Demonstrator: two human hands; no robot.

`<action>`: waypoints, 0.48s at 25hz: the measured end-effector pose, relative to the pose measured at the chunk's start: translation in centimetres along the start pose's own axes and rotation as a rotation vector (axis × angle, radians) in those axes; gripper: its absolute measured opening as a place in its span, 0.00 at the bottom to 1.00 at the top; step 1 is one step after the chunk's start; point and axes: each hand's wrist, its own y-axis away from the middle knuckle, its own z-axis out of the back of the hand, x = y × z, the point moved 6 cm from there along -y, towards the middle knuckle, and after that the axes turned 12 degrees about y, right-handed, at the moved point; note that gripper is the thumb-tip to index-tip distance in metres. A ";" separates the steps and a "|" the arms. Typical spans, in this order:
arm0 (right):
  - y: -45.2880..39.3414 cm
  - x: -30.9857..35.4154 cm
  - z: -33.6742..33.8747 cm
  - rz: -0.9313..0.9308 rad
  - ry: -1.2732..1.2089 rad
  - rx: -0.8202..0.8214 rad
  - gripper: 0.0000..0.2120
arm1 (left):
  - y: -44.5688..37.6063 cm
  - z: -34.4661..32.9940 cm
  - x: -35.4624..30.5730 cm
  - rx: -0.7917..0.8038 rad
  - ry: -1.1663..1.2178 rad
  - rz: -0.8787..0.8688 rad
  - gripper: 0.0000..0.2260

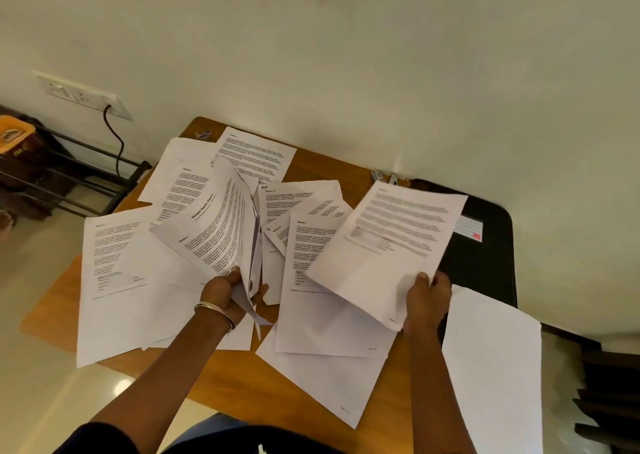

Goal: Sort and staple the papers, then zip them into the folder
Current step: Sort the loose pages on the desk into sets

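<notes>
Holding a fanned sheaf (221, 225) in its grip, the left hand (227, 296) hovers over the surface (322, 169); the right hand (427, 301) pinches one sheet (388, 242) by its near corner. Loose papers (114, 280) lie scattered below, the black folder (485, 256) at the right, against the wall.

Dim warm light, wide-angle edge distortion
</notes>
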 end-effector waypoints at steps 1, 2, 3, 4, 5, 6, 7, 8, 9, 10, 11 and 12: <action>0.3 0.3 -1.0 0.001 0.013 0.040 0.14 | 0.1 -0.2 0.0 0.019 -0.005 0.005 0.11; 0.7 0.2 -2.2 -0.011 0.064 0.083 0.14 | 0.0 -0.3 -0.1 0.036 -0.013 0.013 0.11; 1.3 -0.4 -3.3 -0.027 0.134 0.124 0.14 | -0.1 -0.4 -0.2 0.046 -0.022 0.021 0.11; 2.0 -1.0 -4.2 -0.035 0.211 0.162 0.14 | -0.4 -0.4 -0.5 0.047 -0.034 0.026 0.11; 2.6 -1.5 -4.7 -0.022 0.281 0.191 0.13 | -0.7 -0.4 -0.7 0.043 -0.042 0.025 0.10; 3.0 -1.9 -5.0 0.008 0.342 0.211 0.13 | -0.9 -0.5 -0.9 0.037 -0.049 0.022 0.09; 3.0 -2.2 -5.1 0.050 0.379 0.223 0.13 | -1.0 -0.6 -1.0 0.026 -0.055 0.023 0.09; 2.8 -2.3 -5.1 0.094 0.396 0.229 0.13 | -1.3 -0.8 -1.0 0.029 -0.067 0.029 0.11; 2.6 -2.2 -4.9 0.136 0.413 0.228 0.14 | -1.7 -0.8 -1.0 0.029 -0.071 0.030 0.14; 2.4 -2.1 -4.9 0.162 0.437 0.219 0.16 | -2.2 -0.9 -0.7 0.024 -0.078 0.039 0.18; 2.4 -2.1 -4.7 0.172 0.475 0.206 0.21 | -2.8 -1.1 -0.2 0.024 -0.075 0.056 0.22; 2.6 -2.2 -4.7 0.174 0.541 0.201 0.26 | -3.6 -1.1 0.3 0.026 -0.068 0.075 0.22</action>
